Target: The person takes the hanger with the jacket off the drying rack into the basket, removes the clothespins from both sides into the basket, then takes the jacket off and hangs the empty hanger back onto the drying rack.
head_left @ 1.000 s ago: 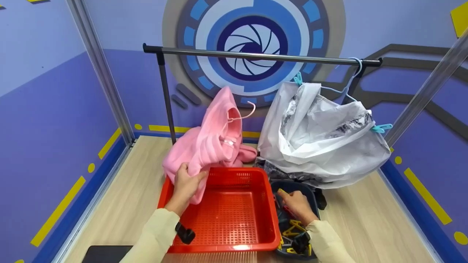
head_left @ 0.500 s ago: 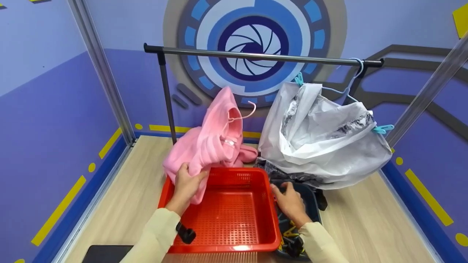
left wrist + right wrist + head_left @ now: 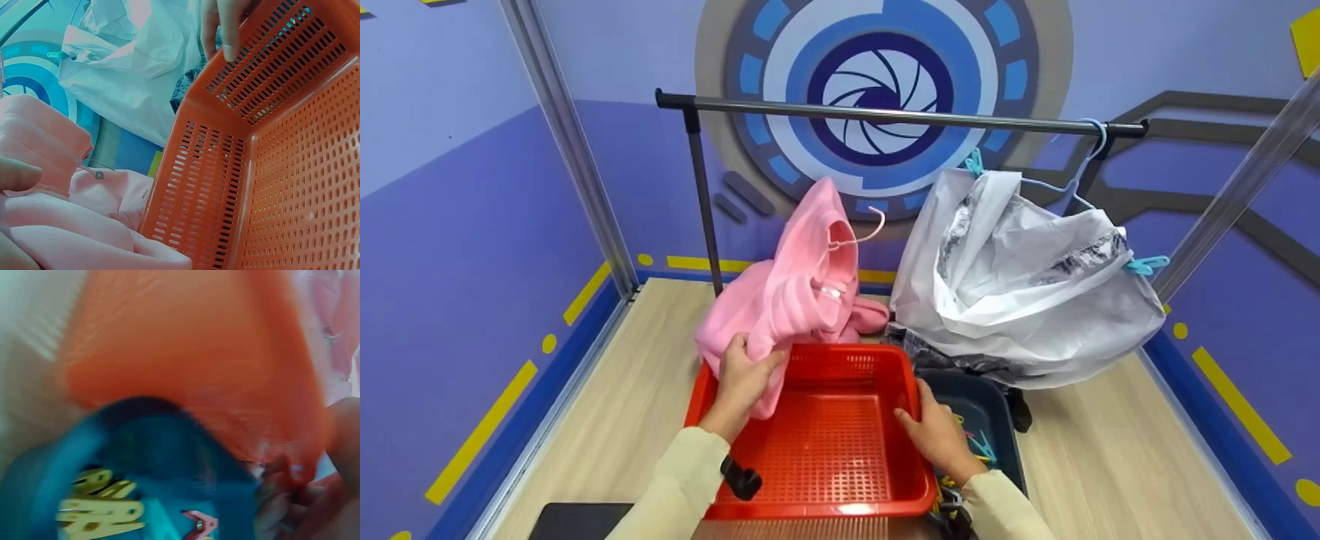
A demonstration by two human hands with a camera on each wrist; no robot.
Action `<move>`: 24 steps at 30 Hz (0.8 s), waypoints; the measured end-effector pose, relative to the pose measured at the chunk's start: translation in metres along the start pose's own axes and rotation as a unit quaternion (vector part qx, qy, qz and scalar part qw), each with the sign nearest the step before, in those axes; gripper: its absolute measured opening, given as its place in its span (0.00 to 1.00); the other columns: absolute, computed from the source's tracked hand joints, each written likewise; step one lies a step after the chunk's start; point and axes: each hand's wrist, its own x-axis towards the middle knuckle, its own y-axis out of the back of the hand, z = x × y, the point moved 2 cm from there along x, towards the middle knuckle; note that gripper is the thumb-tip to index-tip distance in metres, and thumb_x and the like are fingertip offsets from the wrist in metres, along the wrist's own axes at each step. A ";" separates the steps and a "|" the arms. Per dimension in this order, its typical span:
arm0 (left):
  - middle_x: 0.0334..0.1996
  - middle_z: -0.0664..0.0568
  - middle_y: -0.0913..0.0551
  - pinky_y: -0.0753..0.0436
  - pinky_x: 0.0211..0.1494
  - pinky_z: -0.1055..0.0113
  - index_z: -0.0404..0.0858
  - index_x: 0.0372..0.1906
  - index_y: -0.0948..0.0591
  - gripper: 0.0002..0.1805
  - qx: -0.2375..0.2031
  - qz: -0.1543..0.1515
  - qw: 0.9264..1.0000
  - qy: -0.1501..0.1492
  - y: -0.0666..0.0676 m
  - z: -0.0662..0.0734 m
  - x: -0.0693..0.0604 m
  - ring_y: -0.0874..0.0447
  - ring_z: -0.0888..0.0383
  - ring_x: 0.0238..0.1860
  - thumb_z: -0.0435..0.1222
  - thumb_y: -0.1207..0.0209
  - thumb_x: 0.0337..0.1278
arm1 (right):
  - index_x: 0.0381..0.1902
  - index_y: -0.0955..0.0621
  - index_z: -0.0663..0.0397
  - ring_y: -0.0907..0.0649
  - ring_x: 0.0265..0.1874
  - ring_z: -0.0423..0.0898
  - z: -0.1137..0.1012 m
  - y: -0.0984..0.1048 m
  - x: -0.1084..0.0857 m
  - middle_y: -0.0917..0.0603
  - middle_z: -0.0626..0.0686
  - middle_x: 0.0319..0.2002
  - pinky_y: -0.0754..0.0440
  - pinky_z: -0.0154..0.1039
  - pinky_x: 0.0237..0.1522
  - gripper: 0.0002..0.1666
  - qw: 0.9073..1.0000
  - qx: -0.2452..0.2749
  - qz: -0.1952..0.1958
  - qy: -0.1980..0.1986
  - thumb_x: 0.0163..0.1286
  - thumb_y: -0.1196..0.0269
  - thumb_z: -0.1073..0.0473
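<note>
My left hand [image 3: 744,382] holds a fold of a pink garment [image 3: 810,277], which lies partly over the back left rim of a red plastic basket [image 3: 825,442]. A pale pink hanger [image 3: 877,221] sticks out of the garment's opening. Fingers and thumb of my right hand [image 3: 941,433] grip the basket's right rim, with the thumb on the inner side. Beside that hand stands a dark basin [image 3: 1011,431], partly under my forearm. Yellow clothespins [image 3: 101,514], a red clothespin [image 3: 199,524] and a teal one lie in it; the right wrist view is blurred.
Behind stands a clothes rack with a metal bar [image 3: 885,115]. A white plastic-like garment [image 3: 1027,292] hangs there from a light blue hanger [image 3: 1084,161], with teal clothespins [image 3: 1146,264] on it. A black flat object [image 3: 577,521] lies at the front left.
My right hand has come out of the dark basin, where it touched a yellow clothespin, and moved left onto the basket's rim. My left hand has stayed on the pink garment.
</note>
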 end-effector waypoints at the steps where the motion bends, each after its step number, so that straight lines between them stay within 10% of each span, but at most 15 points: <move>1: 0.39 0.43 0.21 0.26 0.52 0.61 0.31 0.45 0.24 0.18 -0.002 0.000 1.000 0.001 0.000 0.000 0.000 0.24 0.48 0.44 0.31 0.30 0.50 | 0.74 0.34 0.61 0.11 0.32 0.58 0.001 -0.002 -0.001 0.12 0.69 0.42 0.13 0.54 0.33 0.40 1.000 -0.005 0.005 0.009 0.70 0.34 0.56; 24: 0.45 0.38 0.20 0.22 0.55 0.58 0.29 0.51 0.24 0.22 0.007 -0.013 1.000 -0.009 0.001 0.019 -0.017 0.21 0.46 0.47 0.32 0.31 0.52 | 0.77 0.32 0.49 0.13 0.44 0.64 0.001 -0.013 -0.006 0.16 0.69 0.57 0.17 0.60 0.40 0.36 0.996 0.019 0.073 -0.048 0.72 0.39 0.58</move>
